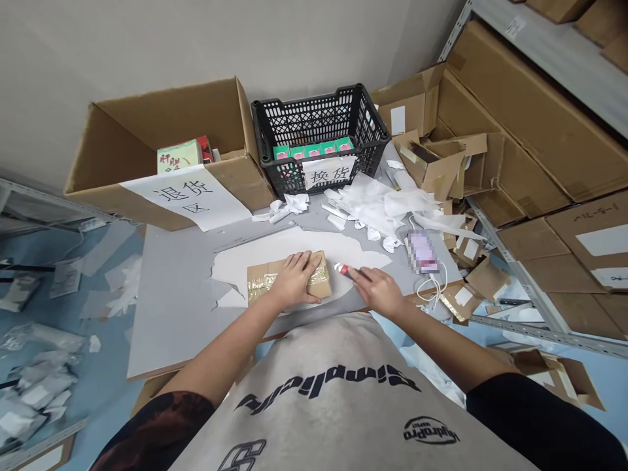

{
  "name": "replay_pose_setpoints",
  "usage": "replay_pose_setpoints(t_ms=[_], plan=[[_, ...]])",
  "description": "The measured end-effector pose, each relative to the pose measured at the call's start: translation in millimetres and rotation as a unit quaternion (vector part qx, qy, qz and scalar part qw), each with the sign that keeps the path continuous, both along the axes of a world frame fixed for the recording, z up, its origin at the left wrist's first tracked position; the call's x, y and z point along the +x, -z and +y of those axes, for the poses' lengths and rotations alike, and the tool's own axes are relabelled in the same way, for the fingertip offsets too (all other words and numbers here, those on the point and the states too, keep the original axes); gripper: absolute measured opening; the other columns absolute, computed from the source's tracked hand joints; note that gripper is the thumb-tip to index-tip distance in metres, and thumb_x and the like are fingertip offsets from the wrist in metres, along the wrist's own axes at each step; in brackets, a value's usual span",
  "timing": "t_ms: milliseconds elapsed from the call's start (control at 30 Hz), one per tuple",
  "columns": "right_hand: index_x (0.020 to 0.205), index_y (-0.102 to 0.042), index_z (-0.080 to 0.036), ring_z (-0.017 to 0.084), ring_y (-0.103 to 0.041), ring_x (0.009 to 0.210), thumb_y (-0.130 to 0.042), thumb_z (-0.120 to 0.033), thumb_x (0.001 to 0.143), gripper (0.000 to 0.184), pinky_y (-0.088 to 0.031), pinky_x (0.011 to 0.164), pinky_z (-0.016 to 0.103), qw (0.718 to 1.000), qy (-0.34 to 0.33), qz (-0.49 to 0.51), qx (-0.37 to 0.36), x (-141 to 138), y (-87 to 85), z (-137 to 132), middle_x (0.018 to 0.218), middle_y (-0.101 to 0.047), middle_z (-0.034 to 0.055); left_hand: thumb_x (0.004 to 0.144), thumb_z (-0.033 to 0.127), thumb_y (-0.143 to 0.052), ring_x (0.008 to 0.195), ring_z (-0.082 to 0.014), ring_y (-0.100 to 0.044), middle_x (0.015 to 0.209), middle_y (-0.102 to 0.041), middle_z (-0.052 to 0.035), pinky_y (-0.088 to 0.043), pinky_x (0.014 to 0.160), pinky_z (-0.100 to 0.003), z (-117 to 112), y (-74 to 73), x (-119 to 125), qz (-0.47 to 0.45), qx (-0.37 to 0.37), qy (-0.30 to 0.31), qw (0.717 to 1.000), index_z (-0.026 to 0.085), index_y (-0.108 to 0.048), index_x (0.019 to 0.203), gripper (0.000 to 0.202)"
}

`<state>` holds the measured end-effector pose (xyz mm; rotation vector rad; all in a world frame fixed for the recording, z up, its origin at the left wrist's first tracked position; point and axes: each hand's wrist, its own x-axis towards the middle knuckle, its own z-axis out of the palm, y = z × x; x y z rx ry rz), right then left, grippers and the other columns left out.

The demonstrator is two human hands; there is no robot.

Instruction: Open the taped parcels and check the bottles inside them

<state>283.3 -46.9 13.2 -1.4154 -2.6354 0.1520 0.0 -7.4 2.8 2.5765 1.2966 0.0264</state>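
Observation:
A small cardboard box (263,269), wrapped in shiny tape, lies flat on the table. My left hand (294,281) spans its right half and holds it down, with the fingers towards the far edge and the thumb towards the near side. Just right of the box, my right hand (380,291) is closed round a red and black utility knife (346,269). The knife's bright tip points left towards the box's right end, apart from it. Most of the handle is hidden in my fingers.
A large open carton (108,196) and a black plastic crate (272,171) with small green boxes stand at the back. Crumpled white paper (367,203) is heaped at right, near a cabled phone (422,252). Stacked cartons (510,118) fill the right side.

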Motion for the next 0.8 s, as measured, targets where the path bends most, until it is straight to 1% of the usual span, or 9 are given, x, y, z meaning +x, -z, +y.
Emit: replay_pose_setpoints(t_ms=[33, 67, 200, 300, 467, 567, 667, 800], plan=[[0.139, -0.053, -0.024, 0.023, -0.058, 0.088, -0.047, -0.026, 0.096, 0.043, -0.044, 0.082, 0.035, 1.0, 0.02, 0.011, 0.002, 1, 0.3, -1, 0.108, -0.066, 0.0122, 0.054, 0.072, -0.076, 0.139, -0.0389, -0.031, 0.152, -0.032, -0.0204, -0.02, 0.116, -0.05, -1, 0.1, 0, -0.003, 0.0, -0.002, 1.0, 0.017, -0.026, 0.153, 0.123], [0.139, -0.053, -0.023, 0.023, -0.058, 0.09, -0.048, -0.027, 0.096, 0.043, -0.045, 0.083, 0.035, 0.999, 0.026, 0.02, -0.002, 3, 0.3, -1, 0.108, -0.066, 0.0124, 0.055, 0.072, -0.076, 0.139, -0.0389, -0.031, 0.152, -0.032, -0.0203, -0.019, 0.117, -0.05, -2, 0.2, 0, -0.005, -0.002, -0.004, 1.0, 0.017, -0.026, 0.153, 0.123], [0.138, -0.054, -0.027, 0.022, -0.059, 0.09, -0.055, -0.026, 0.092, 0.046, -0.045, 0.084, 0.034, 0.998, -0.033, 0.035, -0.047, 9, -1.6, -1, 0.106, -0.067, 0.0095, 0.054, 0.072, -0.076, 0.14, -0.0387, -0.031, 0.152, -0.033, -0.0205, -0.019, 0.117, -0.05, -1, 0.6, 0, -0.012, -0.014, -0.008, 1.0, 0.016, -0.025, 0.153, 0.124], [0.137, -0.055, -0.029, 0.02, -0.06, 0.086, -0.057, -0.023, 0.089, 0.048, -0.045, 0.082, 0.033, 0.995, -0.057, 0.035, -0.07, 11, -2.5, -1, 0.103, -0.068, 0.0068, 0.056, 0.069, -0.076, 0.141, -0.0375, -0.03, 0.153, -0.032, -0.019, -0.019, 0.117, -0.049, 1, 1.0, -1, -0.017, -0.015, -0.008, 1.0, 0.017, -0.024, 0.153, 0.121], [0.134, -0.057, -0.03, 0.02, -0.061, 0.089, -0.057, -0.024, 0.089, 0.046, -0.045, 0.085, 0.034, 0.993, -0.08, 0.046, -0.076, 10, -0.2, 1, 0.105, -0.069, 0.0061, 0.056, 0.067, -0.077, 0.14, -0.0378, -0.032, 0.153, -0.032, -0.019, -0.021, 0.117, -0.049, 2, 0.1, 0, -0.02, -0.021, -0.008, 1.0, 0.017, -0.026, 0.153, 0.119], [0.134, -0.058, -0.031, 0.02, -0.061, 0.09, -0.057, -0.026, 0.09, 0.045, -0.045, 0.083, 0.034, 0.992, -0.092, 0.05, -0.076, 7, 2.1, 4, 0.107, -0.069, 0.0054, 0.055, 0.067, -0.078, 0.139, -0.0384, -0.032, 0.153, -0.033, -0.0195, -0.021, 0.117, -0.049, 2, -1.5, 0, -0.015, -0.022, -0.007, 1.0, 0.017, -0.028, 0.152, 0.12], [0.134, -0.058, -0.031, 0.02, -0.061, 0.089, -0.055, -0.026, 0.091, 0.043, -0.045, 0.081, 0.033, 0.993, -0.086, 0.051, -0.065, 2, 4.3, 7, 0.107, -0.068, 0.0058, 0.055, 0.066, -0.079, 0.14, -0.0394, -0.031, 0.153, -0.032, -0.0204, -0.02, 0.117, -0.05, 0, -2.3, 1, -0.005, -0.015, -0.003, 1.0, 0.016, -0.027, 0.152, 0.121], [0.133, -0.058, -0.028, 0.021, -0.06, 0.09, -0.054, -0.024, 0.091, 0.043, -0.045, 0.081, 0.033, 0.997, -0.057, 0.043, -0.044, -9, 5.6, 3, 0.109, -0.067, 0.0086, 0.055, 0.067, -0.078, 0.141, -0.0399, -0.029, 0.154, -0.029, -0.0216, -0.017, 0.118, -0.051, -2, -1.8, 2, -0.001, -0.008, -0.005, 1.0, 0.014, -0.024, 0.152, 0.123]])
